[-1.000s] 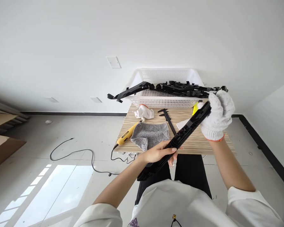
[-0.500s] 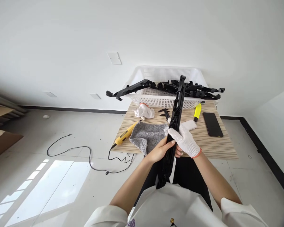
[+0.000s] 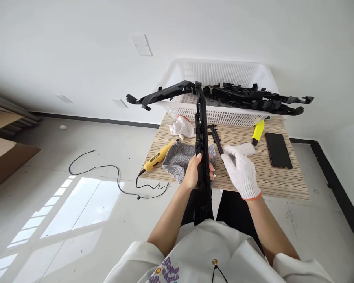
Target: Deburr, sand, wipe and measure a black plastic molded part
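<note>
My bare left hand (image 3: 196, 173) is wrapped round the middle of a long black plastic trim part (image 3: 201, 133), which stands nearly upright from my lap toward the basket. My right hand (image 3: 240, 173), in a white knit glove, hovers just right of the part with fingers spread and holds nothing. Its fingertips are near a black caliper (image 3: 216, 138) lying on the table. A grey cloth (image 3: 179, 160) lies under my left hand.
A white mesh basket (image 3: 224, 116) at the back of the striped wooden table (image 3: 277, 179) holds several long black parts (image 3: 253, 100) that overhang both sides. On the table lie a yellow corded tool (image 3: 158, 157), a spare white glove (image 3: 181, 127), a yellow knife (image 3: 258, 131), a white block (image 3: 246, 148) and a phone (image 3: 278, 150).
The black part swung from a slant to nearly upright. My gloved right hand slid down it, then let go and moved right. My left hand kept its grip.
</note>
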{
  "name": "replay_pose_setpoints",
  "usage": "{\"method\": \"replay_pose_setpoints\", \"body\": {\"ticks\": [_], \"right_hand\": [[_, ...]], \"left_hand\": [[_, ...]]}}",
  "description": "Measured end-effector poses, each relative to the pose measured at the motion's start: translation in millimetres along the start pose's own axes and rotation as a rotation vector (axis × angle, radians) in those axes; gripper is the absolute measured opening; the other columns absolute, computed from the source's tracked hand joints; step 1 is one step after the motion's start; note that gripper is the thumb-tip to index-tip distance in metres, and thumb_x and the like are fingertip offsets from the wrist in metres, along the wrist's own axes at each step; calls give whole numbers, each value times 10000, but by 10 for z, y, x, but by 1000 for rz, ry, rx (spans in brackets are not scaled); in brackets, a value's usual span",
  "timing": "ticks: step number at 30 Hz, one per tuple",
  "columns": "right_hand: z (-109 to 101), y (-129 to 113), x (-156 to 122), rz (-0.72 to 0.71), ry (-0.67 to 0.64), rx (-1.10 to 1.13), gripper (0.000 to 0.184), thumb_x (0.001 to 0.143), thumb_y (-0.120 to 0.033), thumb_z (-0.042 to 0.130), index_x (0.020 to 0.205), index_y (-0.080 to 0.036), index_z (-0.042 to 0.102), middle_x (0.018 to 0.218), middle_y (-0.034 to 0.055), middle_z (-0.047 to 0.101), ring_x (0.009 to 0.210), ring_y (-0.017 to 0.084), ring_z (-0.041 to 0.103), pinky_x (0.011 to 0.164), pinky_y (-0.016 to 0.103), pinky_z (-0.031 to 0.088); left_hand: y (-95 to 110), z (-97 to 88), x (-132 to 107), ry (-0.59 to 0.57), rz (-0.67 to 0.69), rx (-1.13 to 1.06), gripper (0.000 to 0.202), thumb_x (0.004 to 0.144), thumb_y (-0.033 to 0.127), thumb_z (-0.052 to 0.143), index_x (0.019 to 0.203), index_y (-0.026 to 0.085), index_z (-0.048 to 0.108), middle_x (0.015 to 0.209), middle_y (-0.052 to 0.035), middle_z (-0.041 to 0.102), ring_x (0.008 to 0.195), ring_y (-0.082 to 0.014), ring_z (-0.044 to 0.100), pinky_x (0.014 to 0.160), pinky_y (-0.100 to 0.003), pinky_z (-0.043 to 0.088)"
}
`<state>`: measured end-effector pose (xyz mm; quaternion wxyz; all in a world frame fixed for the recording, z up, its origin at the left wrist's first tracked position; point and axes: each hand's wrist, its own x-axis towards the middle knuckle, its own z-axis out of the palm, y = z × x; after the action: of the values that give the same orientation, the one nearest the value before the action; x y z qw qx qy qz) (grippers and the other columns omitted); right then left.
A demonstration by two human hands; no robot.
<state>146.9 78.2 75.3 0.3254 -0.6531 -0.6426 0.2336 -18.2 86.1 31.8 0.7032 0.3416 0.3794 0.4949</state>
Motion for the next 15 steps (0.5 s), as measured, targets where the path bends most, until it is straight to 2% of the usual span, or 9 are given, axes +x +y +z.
{"method": "replay_pose_setpoints", "body": {"ticks": [4, 8, 11, 15], "right_hand": [[31, 40, 95, 15, 7, -251, 477, 926, -455, 536, 1375, -296, 537, 1140, 121, 707, 954, 354, 687, 742, 483, 537], [117, -122, 496, -41, -30, -455, 424, 944, -397, 506, 1327, -223, 564, 1127, 174, 686, 978, 360, 673, 753, 466, 535], [219, -283, 823, 122, -228, -619, 416, 884, -323, 594, 1256, -138, 573, 1116, 213, 672, 1010, 384, 668, 787, 485, 545], [337, -366, 1056, 233, -301, -665, 375, 817, -228, 631, 1162, -84, 611, 1079, 228, 685, 1066, 376, 658, 814, 455, 547]], "left_hand": [[-9, -9, 27, -7, 33, -14, 424, 889, 578, 515, 984, 171, 585, 638, -13, 651, 480, -156, 598, 473, -284, 532], [-17, -13, 21, -25, 45, 20, 412, 908, 550, 497, 992, 156, 581, 630, -17, 650, 471, -161, 599, 456, -285, 531], [-12, -14, 20, -10, 52, 30, 422, 904, 557, 492, 989, 153, 581, 629, -17, 653, 471, -159, 595, 458, -287, 537], [-9, -14, 21, 9, 43, 20, 430, 886, 569, 490, 968, 158, 583, 629, -15, 655, 468, -153, 591, 464, -288, 542]]}}
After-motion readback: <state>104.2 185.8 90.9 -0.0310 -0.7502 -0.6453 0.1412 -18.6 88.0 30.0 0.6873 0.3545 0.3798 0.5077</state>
